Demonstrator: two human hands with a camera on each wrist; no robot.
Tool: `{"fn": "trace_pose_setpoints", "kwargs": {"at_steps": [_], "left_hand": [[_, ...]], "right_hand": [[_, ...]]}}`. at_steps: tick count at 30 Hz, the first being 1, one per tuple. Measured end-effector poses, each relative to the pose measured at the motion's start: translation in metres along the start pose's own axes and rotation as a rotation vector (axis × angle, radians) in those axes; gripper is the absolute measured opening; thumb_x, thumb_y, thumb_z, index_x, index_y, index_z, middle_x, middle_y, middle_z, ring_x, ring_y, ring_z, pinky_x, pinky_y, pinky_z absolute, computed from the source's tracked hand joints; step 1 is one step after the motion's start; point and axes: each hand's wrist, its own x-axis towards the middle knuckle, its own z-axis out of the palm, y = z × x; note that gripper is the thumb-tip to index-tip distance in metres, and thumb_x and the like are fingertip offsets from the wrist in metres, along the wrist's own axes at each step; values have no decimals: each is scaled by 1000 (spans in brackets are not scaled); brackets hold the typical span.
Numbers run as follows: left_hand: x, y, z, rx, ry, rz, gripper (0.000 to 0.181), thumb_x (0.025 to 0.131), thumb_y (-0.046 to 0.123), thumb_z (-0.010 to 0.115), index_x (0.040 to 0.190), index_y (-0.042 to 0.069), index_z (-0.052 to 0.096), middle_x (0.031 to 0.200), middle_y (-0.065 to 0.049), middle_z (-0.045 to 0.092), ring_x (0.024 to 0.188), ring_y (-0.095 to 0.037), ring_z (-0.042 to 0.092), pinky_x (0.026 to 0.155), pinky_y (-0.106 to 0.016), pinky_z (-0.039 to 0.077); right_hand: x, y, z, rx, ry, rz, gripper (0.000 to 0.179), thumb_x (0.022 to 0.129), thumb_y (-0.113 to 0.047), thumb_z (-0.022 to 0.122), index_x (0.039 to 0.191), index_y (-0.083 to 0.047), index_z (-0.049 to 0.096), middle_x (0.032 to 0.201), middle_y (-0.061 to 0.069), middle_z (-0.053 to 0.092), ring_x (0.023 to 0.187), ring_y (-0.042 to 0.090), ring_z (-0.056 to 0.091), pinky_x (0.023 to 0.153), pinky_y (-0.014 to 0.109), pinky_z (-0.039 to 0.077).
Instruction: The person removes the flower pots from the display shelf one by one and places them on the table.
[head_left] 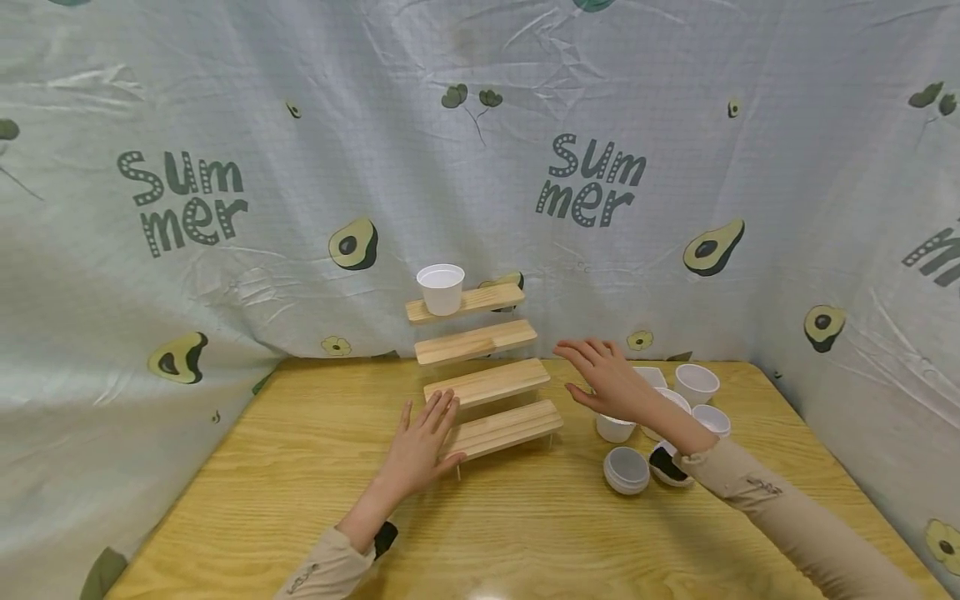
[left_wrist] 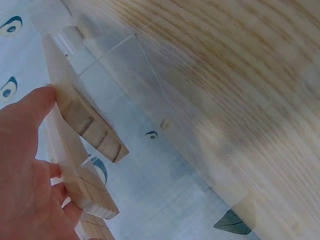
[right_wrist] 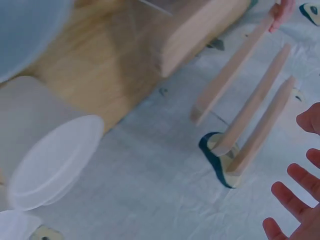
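A stepped rack of wooden boards (head_left: 498, 429) on clear supports stands on the table. My left hand (head_left: 416, 454) touches its left side, fingers spread and mostly straight. In the left wrist view, the thumb (left_wrist: 40, 102) meets the end of one board while fingertips rest at the board beside it. A white cup (head_left: 441, 293) sits upright at the left of the top board. My right hand (head_left: 618, 387) is held in the air right of the rack, fingers extended and holding nothing; in the right wrist view its fingers (right_wrist: 295, 200) are spread apart.
Beneath and beside the right forearm stand several white containers, including a tall cup (head_left: 696, 383) and a smaller cup (head_left: 711, 421). A round jar (head_left: 626, 471) is nearest the front, beside a bowl with dark contents (head_left: 667, 464). A printed cloth (head_left: 450, 183) hangs behind the table (head_left: 525, 533).
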Motion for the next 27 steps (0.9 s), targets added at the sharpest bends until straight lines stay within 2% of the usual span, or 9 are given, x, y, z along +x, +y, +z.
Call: {"fn": "trace_pose_setpoints", "kwargs": {"at_steps": [7,16,21,27], "left_hand": [[1,1,0,14,2,7,78,83,52,51,141,7,25,148,-9,24,137,-25,22,107,-55,17],[0,0,0,30,8,5,78,82,52,52,141,6,27,147,-9,25,136,-24,23,107,-55,19],[0,0,0,40,9,9,78,83,52,52,141,7,27,147,-9,25,136,-24,23,107,-55,19],[0,0,0,38,-1,4,78,83,52,51,141,7,25,148,-9,24,137,-24,22,107,-55,19]], "right_hand": [[45,-6,10,12,-10,15,54,78,-20,66,126,-7,46,125,11,48,104,27,47,78,47,36],[104,-15,18,-38,-82,71,53,87,-32,56,133,-11,39,132,13,41,115,28,42,83,48,37],[136,-18,19,-30,-112,105,54,87,-31,55,134,-12,37,134,13,40,119,29,40,87,51,36],[166,-15,25,-61,-120,132,53,89,-33,53,135,-13,37,136,13,40,119,29,41,87,50,36]]}}
